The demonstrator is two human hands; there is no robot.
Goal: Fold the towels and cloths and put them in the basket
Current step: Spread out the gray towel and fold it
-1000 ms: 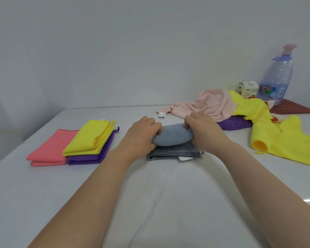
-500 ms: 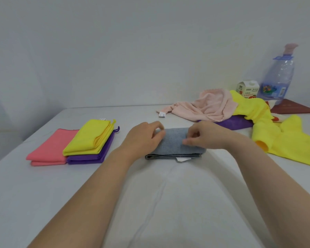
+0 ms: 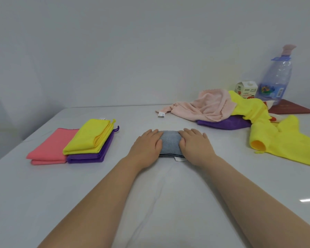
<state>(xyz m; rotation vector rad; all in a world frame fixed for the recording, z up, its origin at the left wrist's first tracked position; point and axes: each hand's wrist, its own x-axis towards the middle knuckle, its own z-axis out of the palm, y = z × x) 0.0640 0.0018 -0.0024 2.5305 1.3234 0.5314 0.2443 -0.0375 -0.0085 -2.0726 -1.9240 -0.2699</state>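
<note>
The grey towel (image 3: 170,143) lies folded small at the middle of the worktop (image 3: 43,194). Against the view half a second back, the pinch on its top layer is gone. The left hand (image 3: 147,146) and right hand (image 3: 195,145) now lie flat, fingers straight, pressing its two ends. We judge this fold complete. The unfolded heap (image 3: 213,106) waits at the right, and no basket is in view.

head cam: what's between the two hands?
The folded grey cloth: the left hand and right hand press flat on its ends, and its middle shows between them in the head view.
</note>
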